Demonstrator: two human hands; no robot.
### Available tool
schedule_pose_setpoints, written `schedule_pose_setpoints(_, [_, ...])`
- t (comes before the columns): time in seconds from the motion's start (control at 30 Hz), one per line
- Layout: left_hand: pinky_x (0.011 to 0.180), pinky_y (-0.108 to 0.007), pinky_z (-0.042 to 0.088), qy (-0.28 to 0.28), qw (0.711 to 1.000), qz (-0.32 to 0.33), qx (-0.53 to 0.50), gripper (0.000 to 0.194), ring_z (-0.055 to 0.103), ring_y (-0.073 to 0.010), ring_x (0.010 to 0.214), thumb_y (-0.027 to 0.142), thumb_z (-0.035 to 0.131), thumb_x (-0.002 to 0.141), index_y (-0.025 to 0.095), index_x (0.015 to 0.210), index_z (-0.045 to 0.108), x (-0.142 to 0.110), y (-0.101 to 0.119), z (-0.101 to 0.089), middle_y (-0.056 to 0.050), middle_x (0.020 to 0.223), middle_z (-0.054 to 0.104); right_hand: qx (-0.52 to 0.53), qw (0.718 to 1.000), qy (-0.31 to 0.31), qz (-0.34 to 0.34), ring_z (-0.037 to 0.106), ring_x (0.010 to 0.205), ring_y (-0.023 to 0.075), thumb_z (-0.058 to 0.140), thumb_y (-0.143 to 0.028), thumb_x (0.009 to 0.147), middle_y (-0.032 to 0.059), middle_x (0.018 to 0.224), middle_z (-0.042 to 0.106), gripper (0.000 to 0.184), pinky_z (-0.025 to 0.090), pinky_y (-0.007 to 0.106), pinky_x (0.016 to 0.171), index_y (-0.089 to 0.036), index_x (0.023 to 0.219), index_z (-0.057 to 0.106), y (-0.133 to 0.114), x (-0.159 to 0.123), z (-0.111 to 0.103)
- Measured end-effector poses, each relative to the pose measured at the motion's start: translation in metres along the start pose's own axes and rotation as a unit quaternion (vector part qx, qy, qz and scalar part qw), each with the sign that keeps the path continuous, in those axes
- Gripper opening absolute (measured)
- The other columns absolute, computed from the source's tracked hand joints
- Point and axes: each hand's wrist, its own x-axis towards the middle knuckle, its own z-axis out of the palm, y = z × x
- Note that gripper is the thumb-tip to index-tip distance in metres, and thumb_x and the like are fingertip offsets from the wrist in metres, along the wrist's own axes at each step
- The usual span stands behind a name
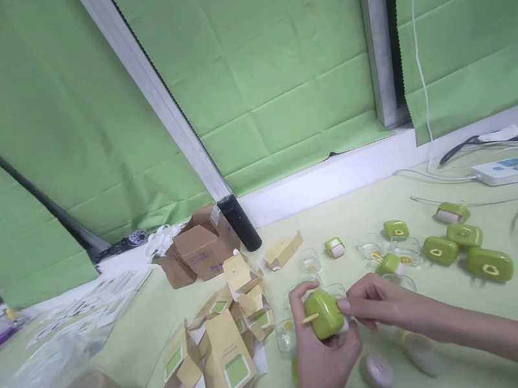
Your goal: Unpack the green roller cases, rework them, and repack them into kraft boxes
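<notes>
A glossy green rounded case is in my left hand, with its fingers wrapped round the sides. From the left side of the case sticks a short thin yellow cord or strip. My right hand has its fingers closed in a pinch at the right edge of the case; what is between the fingertips is hidden. Just below my hands on the table lies a pale pinkish-white rounded piece. Another pale rounded piece lies under my right forearm.
Several green cases with yellow loops lie at the right, near clear plastic cups. Opened yellow cardboard boxes are piled at the left. Behind stand a brown carton and a black cylinder. A power strip trails cables.
</notes>
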Motion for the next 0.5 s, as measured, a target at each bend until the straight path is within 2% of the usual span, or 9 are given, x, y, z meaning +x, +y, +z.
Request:
schedule_pose_setpoints(0.07, [0.057, -0.022, 0.042, 0.023, 0.999, 0.008, 0.037, 0.057, 0.054, -0.0123, 0.059, 0.019, 0.062, 0.071, 0.027, 0.117, 0.029, -0.003, -0.001, 0.001, 0.004, 0.076, 0.057, -0.097, 0.994, 0.04, -0.006, 0.029, 0.048, 0.0081, 0.066, -0.054, 0.075, -0.0094, 0.051, 0.034, 0.037, 0.019, 0.022, 0.046, -0.017, 0.072, 0.058, -0.002, -0.002, -0.002])
schedule_pose_setpoints(0.13, [0.069, -0.027, 0.045, 0.03, 0.996, 0.015, 0.086, 0.064, 0.061, -0.0161, 0.074, 0.014, 0.06, 0.07, 0.026, 0.122, 0.026, -0.004, -0.006, 0.003, -0.001, 0.093, 0.062, -0.135, 0.99, 0.047, 0.0, 0.037, 0.053, 0.0091, 0.073, -0.047, 0.07, -0.009, 0.058, 0.042, 0.036, 0.026, 0.021, 0.049, -0.02, 0.089, 0.059, -0.003, -0.001, -0.002])
schedule_pose_setpoints(0.2, [0.075, -0.028, 0.044, 0.03, 0.994, 0.025, 0.107, 0.068, 0.063, -0.0183, 0.085, 0.012, 0.058, 0.071, 0.025, 0.128, 0.022, -0.004, -0.013, 0.002, -0.004, 0.102, 0.063, -0.136, 0.99, 0.038, -0.011, 0.044, 0.059, 0.01, 0.073, -0.045, 0.07, -0.007, 0.065, 0.049, 0.034, 0.033, 0.02, 0.053, -0.02, 0.088, 0.059, -0.001, 0.002, -0.003])
schedule_pose_setpoints(0.23, [0.075, -0.027, 0.043, 0.032, 0.993, 0.03, 0.107, 0.069, 0.063, -0.0182, 0.084, 0.014, 0.057, 0.073, 0.024, 0.131, 0.02, -0.003, -0.015, 0.001, -0.004, 0.102, 0.063, -0.147, 0.988, 0.047, -0.023, 0.047, 0.061, 0.0104, 0.07, -0.047, 0.073, -0.0056, 0.069, 0.052, 0.032, 0.036, 0.02, 0.054, -0.02, 0.084, 0.059, 0.001, 0.005, -0.005])
schedule_pose_setpoints(0.3, [0.067, -0.026, 0.042, 0.041, 0.992, 0.022, 0.12, 0.067, 0.06, -0.016, 0.071, 0.019, 0.057, 0.077, 0.024, 0.133, 0.02, 0.001, -0.018, -0.003, -0.002, 0.097, 0.063, -0.187, 0.978, 0.079, -0.037, 0.051, 0.064, 0.0115, 0.059, -0.053, 0.08, -0.0033, 0.074, 0.056, 0.034, 0.039, 0.021, 0.056, -0.019, 0.083, 0.061, 0.006, 0.013, -0.012])
schedule_pose_setpoints(0.4, [0.059, -0.025, 0.038, 0.03, 0.988, 0.001, 0.149, 0.045, 0.048, -0.0121, 0.057, 0.023, 0.06, 0.076, 0.021, 0.119, 0.043, 0.009, -0.02, -0.011, -0.001, 0.087, 0.062, -0.252, 0.961, 0.111, -0.028, 0.055, 0.068, 0.0147, 0.043, -0.06, 0.087, -0.0008, 0.074, 0.06, 0.046, 0.041, 0.023, 0.059, -0.019, 0.082, 0.064, 0.016, 0.027, -0.029])
schedule_pose_setpoints(0.43, [0.058, -0.024, 0.038, 0.024, 0.992, -0.002, 0.123, 0.037, 0.048, -0.0117, 0.058, 0.023, 0.063, 0.075, 0.02, 0.11, 0.049, 0.011, -0.02, -0.013, -0.001, 0.084, 0.061, -0.269, 0.956, 0.115, -0.019, 0.056, 0.069, 0.0158, 0.039, -0.062, 0.088, -0.0002, 0.074, 0.061, 0.05, 0.042, 0.024, 0.06, -0.019, 0.081, 0.064, 0.02, 0.03, -0.035])
schedule_pose_setpoints(0.5, [0.059, -0.023, 0.039, 0.013, 1.0, -0.003, 0.014, 0.032, 0.05, -0.0121, 0.062, 0.023, 0.069, 0.071, 0.019, 0.097, 0.052, 0.015, -0.022, -0.015, 0.0, 0.076, 0.062, -0.314, 0.941, 0.129, 0.006, 0.059, 0.068, 0.018, 0.035, -0.065, 0.088, 0.0009, 0.072, 0.063, 0.054, 0.041, 0.026, 0.058, -0.02, 0.08, 0.066, 0.026, 0.034, -0.046])
